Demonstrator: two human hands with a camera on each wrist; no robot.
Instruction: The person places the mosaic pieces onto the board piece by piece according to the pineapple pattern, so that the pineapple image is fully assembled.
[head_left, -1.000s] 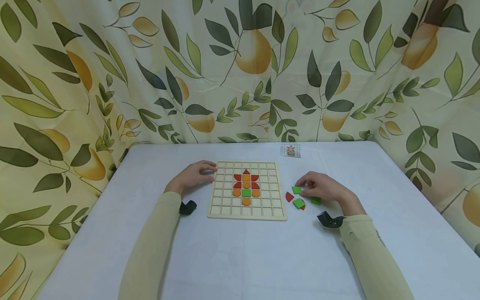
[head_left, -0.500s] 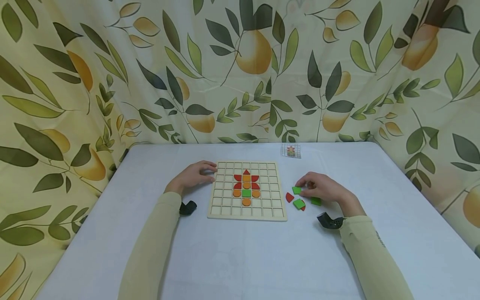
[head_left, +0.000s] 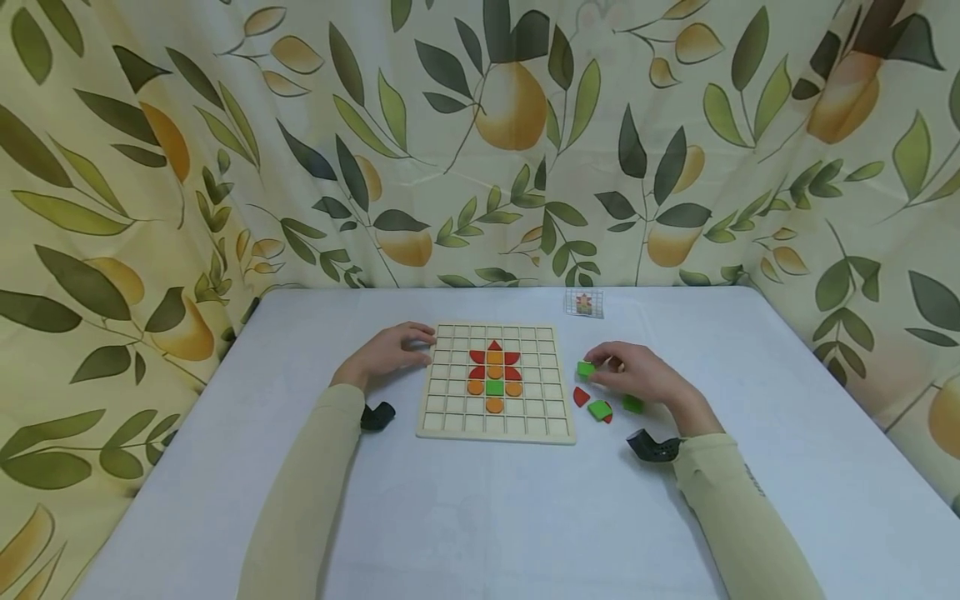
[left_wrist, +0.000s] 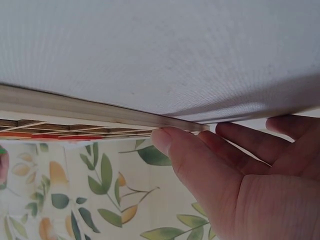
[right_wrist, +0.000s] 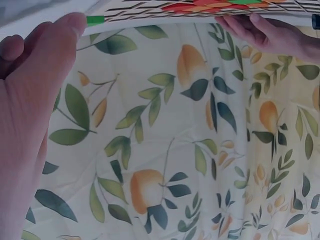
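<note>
- Leaf-and-pear printed fabric curtain (head_left: 480, 142) hung behind and to both sides of a pale, finely woven tablecloth-covered table (head_left: 480, 517); no readable writing showed anywhere.
- At the middle of the table lay a square, light wooden grid board (head_left: 495, 381), its cells divided by thin slats.
- Flat red and orange wooden pieces with one green square formed a flower figure (head_left: 494, 372) in the board's centre cells.
- At 9 o'clock of the board, the left hand (head_left: 386, 354) rested with relaxed, nearly straight fingers, fingertips touching the board's left edge, holding nothing.
- At 3 o'clock of the board, the right hand (head_left: 637, 375) pinched a small green square wooden tile (head_left: 586, 368) between thumb and fingertips, just beside the board's right edge.
- Below that hand, at about 5 o'clock of the tile, lay loose pieces: a red quarter-round piece (head_left: 581, 397), a second green square piece (head_left: 599, 409) over a red sliver, and a third green piece (head_left: 633, 404) partly under the palm.
- At 12 o'clock of the right hand, near the table's far edge, a small pattern card (head_left: 583, 303) showed a gridded colour figure, too small to read.
- Both forearms wore beige sleeves (head_left: 300, 500), each with a dark wrist mount.
</note>
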